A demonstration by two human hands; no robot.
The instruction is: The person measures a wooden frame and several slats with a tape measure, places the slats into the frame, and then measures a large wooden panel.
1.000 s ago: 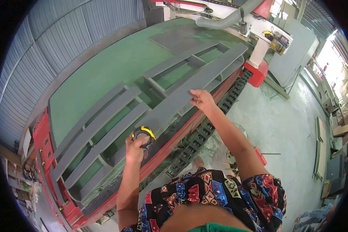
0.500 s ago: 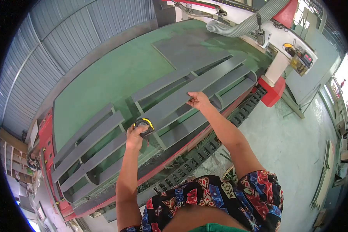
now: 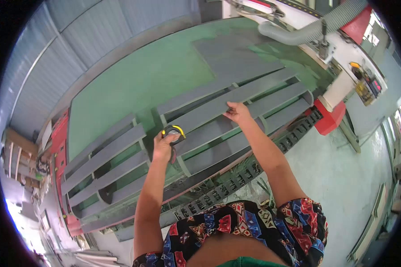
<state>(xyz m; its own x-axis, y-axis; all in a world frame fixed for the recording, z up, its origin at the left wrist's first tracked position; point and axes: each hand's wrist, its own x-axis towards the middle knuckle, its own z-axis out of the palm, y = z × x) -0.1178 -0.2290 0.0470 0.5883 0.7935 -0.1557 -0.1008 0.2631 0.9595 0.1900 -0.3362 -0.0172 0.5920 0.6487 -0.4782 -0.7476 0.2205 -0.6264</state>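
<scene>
Tape measure (image 3: 173, 132) clasped in left hand (image 3: 163, 149) grip; right hand (image 3: 239, 113) grip pinching grey strip (image 3: 205, 116) on green machine bed (image 3: 133, 84).

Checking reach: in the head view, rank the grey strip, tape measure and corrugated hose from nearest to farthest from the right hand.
1. grey strip, under the right hand.
2. tape measure, in the left hand.
3. corrugated hose, far upper right.

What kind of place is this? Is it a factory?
Most likely a workshop or small factory. There is a big green machine bed with cut grey strips on it, a ribbed dust hose, and the left hand holds a tape measure.
</scene>
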